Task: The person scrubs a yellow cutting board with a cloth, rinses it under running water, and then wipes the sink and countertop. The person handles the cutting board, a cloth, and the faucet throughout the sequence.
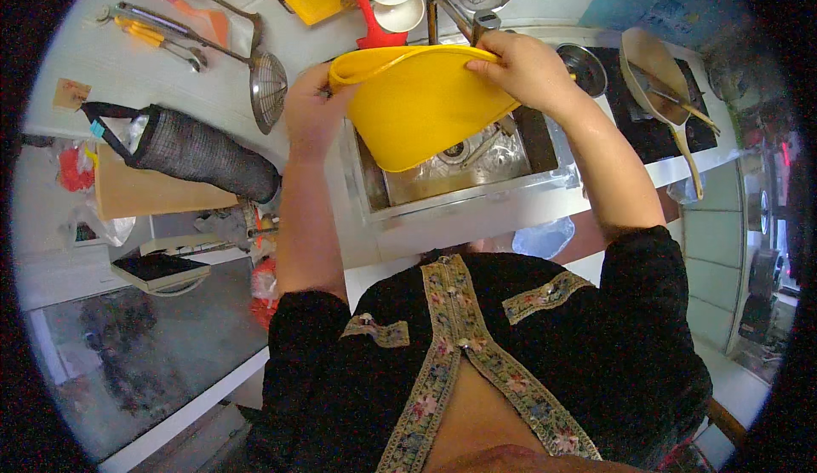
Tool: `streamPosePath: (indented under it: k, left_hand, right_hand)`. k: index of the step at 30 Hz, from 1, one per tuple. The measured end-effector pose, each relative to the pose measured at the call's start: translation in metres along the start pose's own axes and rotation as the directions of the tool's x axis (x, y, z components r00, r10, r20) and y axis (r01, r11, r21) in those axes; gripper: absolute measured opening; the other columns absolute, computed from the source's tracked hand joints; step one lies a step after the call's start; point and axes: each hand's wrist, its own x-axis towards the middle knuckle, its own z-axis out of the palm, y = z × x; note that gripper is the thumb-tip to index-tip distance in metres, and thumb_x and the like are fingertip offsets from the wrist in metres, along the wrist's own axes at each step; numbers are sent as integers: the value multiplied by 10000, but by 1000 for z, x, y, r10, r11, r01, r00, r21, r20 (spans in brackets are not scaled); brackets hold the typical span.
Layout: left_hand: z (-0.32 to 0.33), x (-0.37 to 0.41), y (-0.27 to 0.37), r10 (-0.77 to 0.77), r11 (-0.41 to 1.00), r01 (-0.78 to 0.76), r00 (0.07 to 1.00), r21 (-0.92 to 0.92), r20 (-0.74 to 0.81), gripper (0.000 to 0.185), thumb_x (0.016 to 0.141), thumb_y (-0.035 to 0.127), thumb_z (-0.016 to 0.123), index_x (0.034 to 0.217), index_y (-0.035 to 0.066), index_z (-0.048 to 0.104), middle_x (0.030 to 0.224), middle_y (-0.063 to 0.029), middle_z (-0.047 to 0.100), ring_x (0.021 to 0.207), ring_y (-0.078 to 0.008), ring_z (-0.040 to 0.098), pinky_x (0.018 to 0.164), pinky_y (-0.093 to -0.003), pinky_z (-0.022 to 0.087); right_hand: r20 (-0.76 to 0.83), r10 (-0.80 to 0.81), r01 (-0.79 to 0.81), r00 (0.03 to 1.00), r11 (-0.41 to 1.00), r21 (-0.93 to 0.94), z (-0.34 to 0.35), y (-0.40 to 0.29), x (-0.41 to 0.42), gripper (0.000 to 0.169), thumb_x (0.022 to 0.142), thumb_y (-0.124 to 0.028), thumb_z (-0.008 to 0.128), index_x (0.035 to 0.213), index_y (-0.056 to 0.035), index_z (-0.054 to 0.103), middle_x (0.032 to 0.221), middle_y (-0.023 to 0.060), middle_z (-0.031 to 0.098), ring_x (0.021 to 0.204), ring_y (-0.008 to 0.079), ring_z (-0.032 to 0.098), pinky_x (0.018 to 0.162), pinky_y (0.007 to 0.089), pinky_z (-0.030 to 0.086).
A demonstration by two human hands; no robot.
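A yellow flexible mat, which looks like a thin cutting mat, is held up over the stainless steel sink. It is bent, and its upper left edge curls over into a loop. My left hand grips the mat at this curled end; the fingertips are partly hidden. At the upper right edge, my right hand pinches the mat between thumb and fingers. Behind the mat stands the tap. Below it, the sink's drain shows, with a blurred long item beside it.
A wire skimmer, a ladle and a red utensil hang on the left and back wall. A black mesh bag hangs left. On the right, a pan with chopsticks sits on the black hob, beside a metal pot.
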Motion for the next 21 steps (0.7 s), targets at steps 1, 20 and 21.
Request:
streamPosePath:
  k: [1,20,21]
  left_hand:
    - [4,-5,4,-1,1000,1,1000,4,-27,197,812,12,703,1009,9,720,918,-60,725,829,-172,675,759,-298,531]
    - [92,-66,-90,-331,943,327,927,54,178,596,838,184,783,1346,-16,544,1170,-169,699,1032,-274,707,856,-398,553]
    - [92,-58,-92,-458,884,466,880,-43,125,495,884,106,737,1337,-7,571,1205,-102,705,1063,-268,694,908,-387,541]
  right_hand:
    - [15,43,-43,999,999,16,5,-1,2,274,935,-324,667,1009,-60,678,883,158,690,805,338,671,694,413,509]
    - [367,436,-344,822,-134,929,115,-33,9,217,978,-145,644,1163,-78,551,1043,66,673,894,164,680,743,274,568]
    - [327,403,-291,855,-149,945,117,-30,8,234,977,-156,655,1170,-78,548,1061,75,673,909,164,682,747,272,571]
